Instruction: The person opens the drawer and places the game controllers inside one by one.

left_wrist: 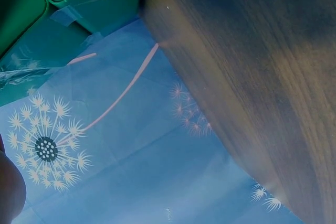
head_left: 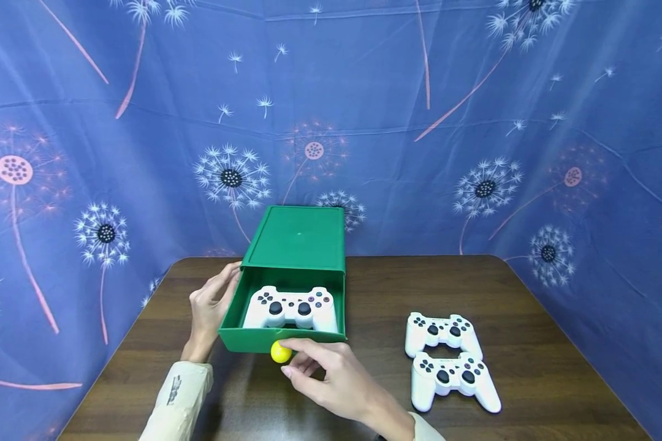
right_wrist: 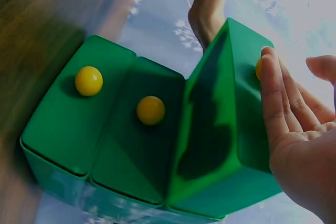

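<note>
A green drawer cabinet (head_left: 300,236) stands on the table with its top drawer (head_left: 245,340) pulled out. Inside that drawer lies a white game controller (head_left: 321,317). My right hand (head_left: 339,373) is at the drawer's yellow round knob (head_left: 279,353), fingertips touching it and thumb held apart below. Seen from the right wrist, those fingers (right_wrist: 273,93) are nearly straight and cover most of the knob. My left hand (head_left: 212,306) rests against the cabinet's left side, its fingertips partly hidden there.
Two more white controllers, a rear one (head_left: 414,337) and a front one (head_left: 422,392), lie at the right of the brown table (head_left: 375,294). Two closed drawers with yellow knobs (right_wrist: 88,81) show in the right wrist view. A blue dandelion-patterned cloth (head_left: 386,153) hangs behind.
</note>
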A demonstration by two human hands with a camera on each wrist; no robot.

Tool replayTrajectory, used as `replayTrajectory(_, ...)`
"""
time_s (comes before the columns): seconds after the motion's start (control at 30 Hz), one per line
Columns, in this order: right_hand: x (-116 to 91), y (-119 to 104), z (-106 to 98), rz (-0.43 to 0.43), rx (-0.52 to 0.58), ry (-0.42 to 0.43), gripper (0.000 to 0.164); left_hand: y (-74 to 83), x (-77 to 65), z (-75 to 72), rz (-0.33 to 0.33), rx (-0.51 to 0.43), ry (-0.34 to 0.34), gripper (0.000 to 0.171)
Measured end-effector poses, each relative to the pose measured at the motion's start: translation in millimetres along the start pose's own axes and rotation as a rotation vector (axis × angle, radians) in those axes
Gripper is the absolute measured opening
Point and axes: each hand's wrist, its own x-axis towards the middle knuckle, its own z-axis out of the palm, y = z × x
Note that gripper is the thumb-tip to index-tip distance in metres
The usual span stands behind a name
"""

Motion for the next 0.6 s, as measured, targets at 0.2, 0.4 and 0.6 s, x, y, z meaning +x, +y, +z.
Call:
replayTrajectory(0.2, -1, 2, 5, 0.055, 0.014, -0.01, 0.035, -1.0, -0.1, 0.2, 0.001, 0.004, -0.004, 0.049)
replayTrajectory(0.4, 0, 2, 10, 0.083, -0.018, -0.019, 0.039, -0.3, 0.0, 0.5, 0.006, 0.003, 0.006, 0.048)
replayTrajectory(0.6, 0, 3, 17, 0.114, -0.02, 0.024, 0.038, 2.4, 0.7, 1.2, 0.006, 0.028, 0.015, 0.047)
